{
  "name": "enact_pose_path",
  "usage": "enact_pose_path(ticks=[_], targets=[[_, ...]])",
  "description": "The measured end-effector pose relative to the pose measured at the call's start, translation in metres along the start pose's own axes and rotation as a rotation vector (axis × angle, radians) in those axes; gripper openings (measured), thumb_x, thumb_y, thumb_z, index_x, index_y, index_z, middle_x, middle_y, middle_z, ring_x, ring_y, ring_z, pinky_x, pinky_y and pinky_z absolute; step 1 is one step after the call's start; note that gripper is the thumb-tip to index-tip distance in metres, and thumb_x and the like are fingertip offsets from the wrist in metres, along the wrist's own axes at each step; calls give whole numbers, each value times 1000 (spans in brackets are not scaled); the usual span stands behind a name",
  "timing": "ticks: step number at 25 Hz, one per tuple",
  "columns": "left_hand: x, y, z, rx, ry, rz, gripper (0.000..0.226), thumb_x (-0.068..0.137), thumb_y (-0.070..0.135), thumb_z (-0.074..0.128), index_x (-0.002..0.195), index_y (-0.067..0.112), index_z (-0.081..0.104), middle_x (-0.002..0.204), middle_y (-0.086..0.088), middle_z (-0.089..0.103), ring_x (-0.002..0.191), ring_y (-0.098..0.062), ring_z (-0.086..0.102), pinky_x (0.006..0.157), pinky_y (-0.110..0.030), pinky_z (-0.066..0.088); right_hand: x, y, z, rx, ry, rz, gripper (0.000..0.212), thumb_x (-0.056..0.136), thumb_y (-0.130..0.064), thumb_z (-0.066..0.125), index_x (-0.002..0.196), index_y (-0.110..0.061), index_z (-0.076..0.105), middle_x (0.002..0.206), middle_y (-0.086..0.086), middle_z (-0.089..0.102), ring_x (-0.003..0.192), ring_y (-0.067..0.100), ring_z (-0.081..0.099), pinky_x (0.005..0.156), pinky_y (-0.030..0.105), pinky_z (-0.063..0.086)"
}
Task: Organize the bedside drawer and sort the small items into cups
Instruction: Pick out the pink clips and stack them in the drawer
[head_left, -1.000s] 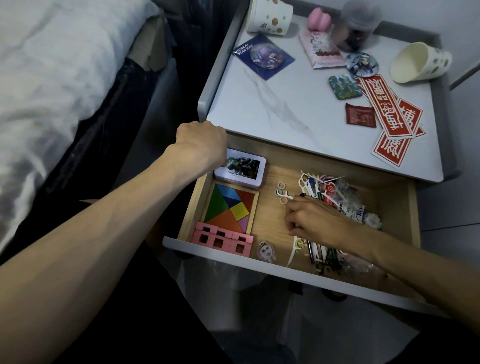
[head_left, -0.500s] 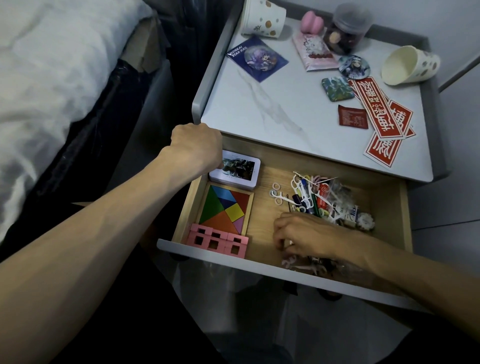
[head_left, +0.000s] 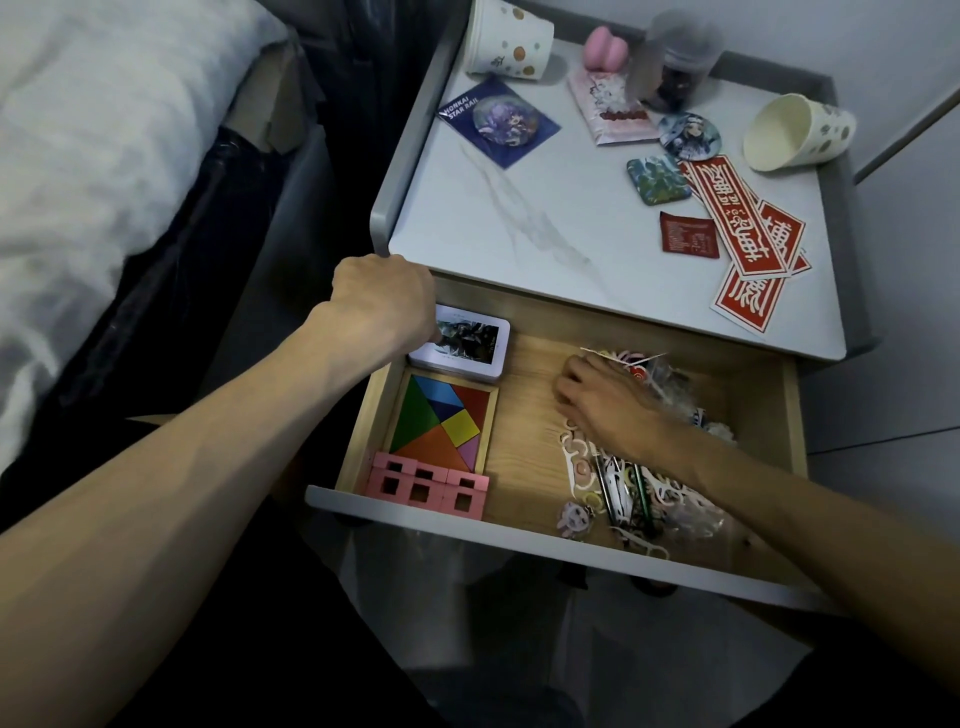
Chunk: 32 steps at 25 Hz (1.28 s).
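I see bare drawer floor (head_left: 524, 441) between the tangram tray (head_left: 441, 421) and the small-item clutter (head_left: 639, 488); pink blocks (head_left: 426, 486) crowd the front-left corner, the tin (head_left: 467, 345) the back-left

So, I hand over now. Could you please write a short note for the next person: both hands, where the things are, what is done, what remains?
The left grip is curled at the back left corner of the drawer, over the tin; what it holds is hidden.
The right grip rests on the pile of small items in the drawer's right half; whether it holds any is unclear.
On the nightstand, the standing cup is at the back left. The tipped cup lies at the right and looks empty.
Done: drawer open.
Left: sort the pile into cups.
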<state>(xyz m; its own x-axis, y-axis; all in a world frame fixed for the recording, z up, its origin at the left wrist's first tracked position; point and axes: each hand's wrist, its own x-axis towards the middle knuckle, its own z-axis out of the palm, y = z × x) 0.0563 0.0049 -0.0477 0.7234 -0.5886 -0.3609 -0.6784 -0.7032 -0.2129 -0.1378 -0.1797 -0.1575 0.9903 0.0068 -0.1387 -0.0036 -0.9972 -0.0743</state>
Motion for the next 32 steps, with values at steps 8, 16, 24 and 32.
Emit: enact_pose_path(ticks=[8,16,24,32], targets=[[-3,1,3,40,33,14,52,90,55,61,122,13,60,106,-7,65,96,-28,62,67,-35,37,-26,25,-16,-24,-135,39,13,93,-26,54,87,-18,63,95,2,56,96,21,55,83,39,47],[-3,2,2,43,36,19,55,90,56,59,123,12,59,108,-8,64,101,-30,62,69,-36,38,-8,-23,-9,71,-236,-174,32,85,-51,65,104,-25,60,107,-7,51,102,9,43,96,27,37],[-4,3,1,51,28,23,56,90,57,59,122,11,59,112,-8,63,105,-29,61,71,-35,38,-25,2,-22,81,-245,-100,27,91,-46,60,94,-21,70,96,-7,57,96,9,51,92,32,48],[-5,3,0,49,29,28,55,91,56,59,123,11,59,112,-9,64,105,-30,61,71,-35,38,35,-19,-27,-222,-92,154,33,88,5,51,120,-1,54,121,17,57,109,31,57,79,41,55]])
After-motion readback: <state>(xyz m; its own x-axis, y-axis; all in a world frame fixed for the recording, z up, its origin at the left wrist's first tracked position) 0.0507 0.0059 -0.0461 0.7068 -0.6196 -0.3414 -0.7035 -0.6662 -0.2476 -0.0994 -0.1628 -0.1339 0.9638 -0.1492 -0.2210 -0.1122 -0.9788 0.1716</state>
